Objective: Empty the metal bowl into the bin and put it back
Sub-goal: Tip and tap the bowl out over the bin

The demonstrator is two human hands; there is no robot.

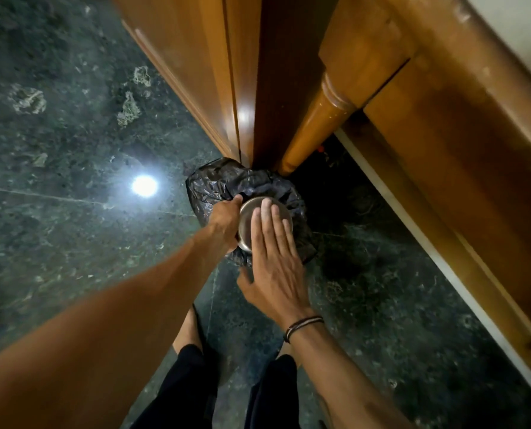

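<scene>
While the floor (56, 212) spreads dark and green, a black-lined bin (214, 181) stands by the wooden leg (313, 131). Over it the bowl (246, 224) is upturned, the left hand (225, 222) gripping its rim, the right hand (273, 261) flat, fingers together, on its base.

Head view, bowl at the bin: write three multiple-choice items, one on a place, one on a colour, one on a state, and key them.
1. Where is the metal bowl?
A. over the bin
B. on the floor
C. on the wooden furniture

2. What colour is the bin's liner?
A. white
B. black
C. blue

3. How is the bowl held?
A. upright in one hand
B. turned underside up, left hand at the rim, right hand flat on the base
C. lying untouched

Key: 1 A, black plastic surrounds the bowl; 2 B, the crinkled bag is black; 3 B, the base faces the camera under the right fingers.
</scene>
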